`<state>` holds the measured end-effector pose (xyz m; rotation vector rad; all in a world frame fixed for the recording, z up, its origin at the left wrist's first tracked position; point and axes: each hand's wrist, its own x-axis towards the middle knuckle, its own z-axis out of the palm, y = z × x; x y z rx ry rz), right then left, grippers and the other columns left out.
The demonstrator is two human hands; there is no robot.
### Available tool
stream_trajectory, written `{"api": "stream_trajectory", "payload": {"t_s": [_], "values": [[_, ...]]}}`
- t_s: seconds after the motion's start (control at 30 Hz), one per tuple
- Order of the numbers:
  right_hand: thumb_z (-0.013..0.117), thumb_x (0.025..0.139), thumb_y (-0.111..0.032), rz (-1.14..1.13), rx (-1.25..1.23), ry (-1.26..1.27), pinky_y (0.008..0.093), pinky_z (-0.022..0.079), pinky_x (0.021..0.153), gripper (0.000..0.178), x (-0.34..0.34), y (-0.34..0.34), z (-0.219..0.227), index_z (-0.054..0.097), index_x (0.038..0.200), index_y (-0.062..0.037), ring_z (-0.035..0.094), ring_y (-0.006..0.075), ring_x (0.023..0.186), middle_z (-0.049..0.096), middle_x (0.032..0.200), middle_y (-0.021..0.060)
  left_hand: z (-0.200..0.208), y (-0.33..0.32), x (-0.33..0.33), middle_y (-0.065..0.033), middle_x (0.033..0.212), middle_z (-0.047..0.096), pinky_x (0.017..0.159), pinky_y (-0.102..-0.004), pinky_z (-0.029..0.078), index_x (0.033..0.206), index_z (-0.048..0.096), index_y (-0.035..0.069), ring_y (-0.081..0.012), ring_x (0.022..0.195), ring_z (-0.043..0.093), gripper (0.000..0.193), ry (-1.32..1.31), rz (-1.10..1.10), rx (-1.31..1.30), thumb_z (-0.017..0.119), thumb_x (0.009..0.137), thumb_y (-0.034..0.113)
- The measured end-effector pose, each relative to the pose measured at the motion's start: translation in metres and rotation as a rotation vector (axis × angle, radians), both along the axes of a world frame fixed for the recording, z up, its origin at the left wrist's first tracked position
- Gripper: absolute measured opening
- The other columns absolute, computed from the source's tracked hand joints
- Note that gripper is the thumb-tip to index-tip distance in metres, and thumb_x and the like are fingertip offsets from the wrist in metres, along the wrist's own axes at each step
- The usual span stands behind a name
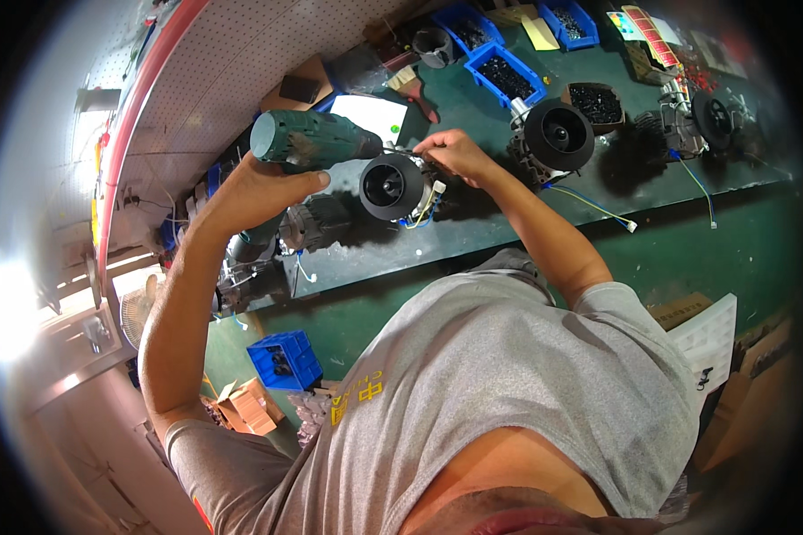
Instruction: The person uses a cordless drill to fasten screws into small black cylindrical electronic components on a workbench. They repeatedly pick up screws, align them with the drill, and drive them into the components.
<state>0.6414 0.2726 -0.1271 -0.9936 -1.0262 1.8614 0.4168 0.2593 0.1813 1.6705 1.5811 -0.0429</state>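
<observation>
In my left hand [257, 194] is a green cordless screwdriver [308, 138], held level with its nose pointing right. Its thin bit reaches over the top of a motor with a round black impeller [391, 186] standing on the bench. My right hand [459, 157] is at the far end of the bit, beside that motor. Its thumb and forefinger are pinched together, and whatever is between them is too small to make out. Blue and yellow wires with a white connector [438, 187] hang off the motor's right side.
Further right on the green bench [473, 234] stand a second impeller motor [558, 135] and a third motor [712, 121]. Behind them are blue bins [506, 75] of small dark parts and a box of black screws [594, 104]. A brush [412, 93] lies behind the screwdriver.
</observation>
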Motion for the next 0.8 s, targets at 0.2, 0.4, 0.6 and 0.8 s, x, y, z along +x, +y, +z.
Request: {"api": "stream_trajectory", "payload": {"t_s": [0.2,0.4,0.6,0.8], "values": [[0.075,0.089,-0.015,-0.035,0.049,-0.118,0.0196,0.035,0.049,0.020,0.000,-0.013,-0.019,0.072,0.102,0.0004,0.051,0.0036,0.057,0.066,0.076,0.0005,0.006,-0.001,0.007,-0.0018,0.091,0.066,0.072,-0.0304,0.051,0.116,0.064,0.002,-0.0109,0.079,0.058,0.040,-0.010,0.024,-0.027,0.079,0.084,0.022],[0.076,0.086,-0.013,-0.073,0.164,-0.217,0.0213,0.046,0.062,0.024,-0.001,-0.018,-0.030,0.072,0.103,0.0032,0.060,0.0061,0.072,0.069,0.082,0.0032,0.002,0.005,0.006,-0.0058,0.107,0.071,0.090,-0.0335,0.052,0.122,0.063,0.002,-0.0148,0.097,0.063,0.045,-0.066,-0.034,-0.047,0.080,0.084,0.020],[0.075,0.079,-0.007,-0.092,0.165,-0.320,0.0266,0.052,0.073,0.025,-0.002,-0.027,-0.024,0.072,0.101,0.0046,0.065,0.0113,0.080,0.072,0.087,0.0077,-0.003,0.008,0.005,-0.0031,0.105,0.069,0.084,-0.0305,0.052,0.121,0.066,0.004,-0.0117,0.095,0.060,0.044,-0.049,-0.073,-0.033,0.081,0.085,0.026],[0.085,0.070,-0.016,-0.038,0.380,-0.469,0.0335,0.056,0.080,0.038,-0.004,-0.020,-0.024,0.074,0.102,0.0020,0.073,0.0262,0.088,0.074,0.097,0.0183,0.001,0.013,0.008,-0.0034,0.109,0.070,0.089,-0.0315,0.052,0.122,0.067,0.006,-0.0120,0.098,0.060,0.043,0.001,-0.048,-0.116,0.081,0.085,0.024]]}}
